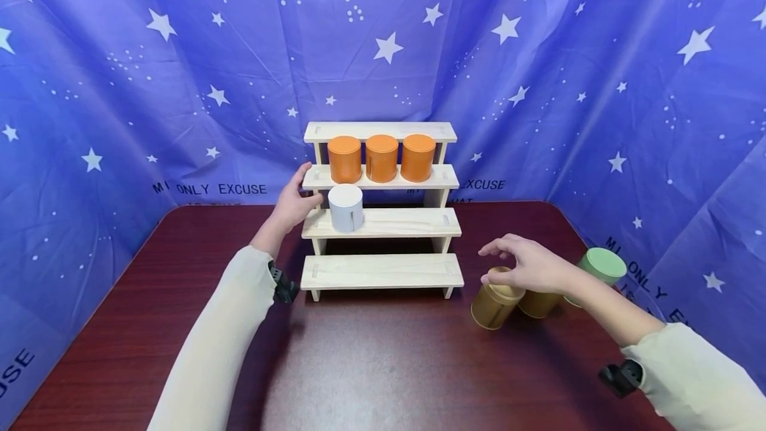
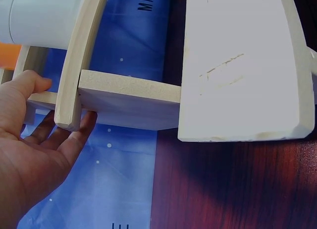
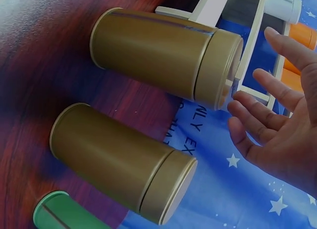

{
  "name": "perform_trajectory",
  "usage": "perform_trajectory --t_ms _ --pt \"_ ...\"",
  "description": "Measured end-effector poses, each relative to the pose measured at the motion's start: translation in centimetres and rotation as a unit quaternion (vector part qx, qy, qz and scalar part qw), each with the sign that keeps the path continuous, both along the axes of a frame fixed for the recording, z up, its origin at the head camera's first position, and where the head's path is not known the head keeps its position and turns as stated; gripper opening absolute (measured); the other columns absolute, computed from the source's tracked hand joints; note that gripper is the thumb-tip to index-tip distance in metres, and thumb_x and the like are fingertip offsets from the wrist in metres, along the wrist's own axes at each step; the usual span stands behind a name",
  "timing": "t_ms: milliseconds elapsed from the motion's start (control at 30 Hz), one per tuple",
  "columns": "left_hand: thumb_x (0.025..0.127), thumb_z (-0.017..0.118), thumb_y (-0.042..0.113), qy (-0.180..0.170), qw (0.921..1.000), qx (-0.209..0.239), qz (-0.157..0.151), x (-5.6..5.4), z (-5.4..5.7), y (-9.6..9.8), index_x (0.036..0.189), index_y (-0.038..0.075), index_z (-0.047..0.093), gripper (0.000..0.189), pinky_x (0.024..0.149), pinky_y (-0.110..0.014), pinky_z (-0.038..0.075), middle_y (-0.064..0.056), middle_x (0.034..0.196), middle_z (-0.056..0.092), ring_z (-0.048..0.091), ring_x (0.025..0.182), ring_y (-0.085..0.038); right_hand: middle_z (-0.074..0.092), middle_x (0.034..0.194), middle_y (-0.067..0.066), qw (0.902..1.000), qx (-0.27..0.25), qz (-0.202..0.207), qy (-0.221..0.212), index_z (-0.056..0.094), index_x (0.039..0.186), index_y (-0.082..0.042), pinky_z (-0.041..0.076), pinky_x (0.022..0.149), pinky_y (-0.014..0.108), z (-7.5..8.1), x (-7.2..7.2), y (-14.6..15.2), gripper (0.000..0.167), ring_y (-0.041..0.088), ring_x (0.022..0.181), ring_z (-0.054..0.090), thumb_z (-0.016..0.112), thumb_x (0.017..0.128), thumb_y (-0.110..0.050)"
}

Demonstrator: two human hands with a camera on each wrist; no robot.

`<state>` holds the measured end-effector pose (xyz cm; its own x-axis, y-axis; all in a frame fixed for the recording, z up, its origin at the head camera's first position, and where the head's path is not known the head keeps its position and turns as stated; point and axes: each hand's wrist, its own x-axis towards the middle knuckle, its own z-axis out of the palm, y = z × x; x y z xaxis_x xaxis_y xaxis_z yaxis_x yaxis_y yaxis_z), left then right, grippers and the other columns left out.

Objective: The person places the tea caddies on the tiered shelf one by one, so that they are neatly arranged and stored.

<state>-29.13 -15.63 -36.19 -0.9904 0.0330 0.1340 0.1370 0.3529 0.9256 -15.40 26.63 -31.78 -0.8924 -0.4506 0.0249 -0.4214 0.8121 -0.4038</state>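
A stepped wooden rack (image 1: 383,273) stands on the table. My left hand (image 1: 292,205) grips its left end, thumb in front and fingers behind a side support (image 2: 129,93). On the tier beside that hand sits a white tin (image 1: 346,210), upright. My right hand (image 1: 535,266) is just above a gold tin (image 1: 492,311), its fingers spread and loosely bent with nothing between them. In the right wrist view those fingertips are close to the lid (image 3: 220,68). A second gold tin (image 3: 119,160) stands alongside, partly hidden by the hand in the head view.
Three orange tins, the middle one (image 1: 382,159) among them, line the tier above the white one. A green tin (image 1: 604,265) stands at the far right, behind my right forearm. A blue star-patterned curtain (image 1: 383,52) hangs round the dark red table (image 1: 383,364).
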Motion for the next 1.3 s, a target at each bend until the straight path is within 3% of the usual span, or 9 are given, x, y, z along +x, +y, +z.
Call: perform_trajectory --t_ms 433,667,967,1300 --pt "0.082 0.059 0.001 -0.005 1.0 -0.005 0.0 0.1 0.3 0.1 0.15 0.02 0.019 0.081 0.076 -0.024 0.045 -0.019 0.136 0.046 0.052 0.103 -0.027 0.061 0.108 0.004 0.9981 0.054 -0.032 -0.001 0.063 0.113 -0.022 0.044 0.071 0.029 -0.4 1.0 0.5 0.05 0.02 0.099 0.058 0.074 0.072 -0.049" --pt "0.082 0.059 0.001 0.002 1.0 -0.007 0.0 0.1 0.1 0.0 0.15 0.019 0.019 0.081 0.075 -0.024 0.044 -0.019 0.135 0.047 0.051 0.103 -0.027 0.06 0.11 0.008 0.9997 0.022 0.005 0.0 0.062 0.115 -0.015 0.047 0.078 0.032 -1.1 1.3 0.8 0.056 0.019 0.098 0.057 0.078 0.069 -0.044" --pt "0.082 0.06 0.002 0.004 0.9999 -0.011 -0.001 0.0 -0.1 0.0 0.15 0.019 0.02 0.081 0.074 -0.023 0.044 -0.019 0.135 0.047 0.051 0.102 -0.026 0.057 0.111 0.011 0.9992 0.01 0.019 -0.034 0.057 0.12 -0.01 0.044 0.072 0.026 -1.9 1.4 0.9 0.065 0.014 0.088 0.053 0.083 0.066 -0.033" --pt "0.082 0.057 0.0 0.013 0.9999 -0.004 -0.002 0.0 -0.2 0.1 0.15 0.016 0.019 0.08 0.074 -0.019 0.042 -0.02 0.134 0.048 0.05 0.104 -0.026 0.057 0.113 0.013 0.9994 0.006 0.004 -0.033 0.054 0.125 -0.01 0.044 0.073 0.028 -2.8 1.4 1.0 0.07 0.016 0.089 0.053 0.083 0.065 -0.031"
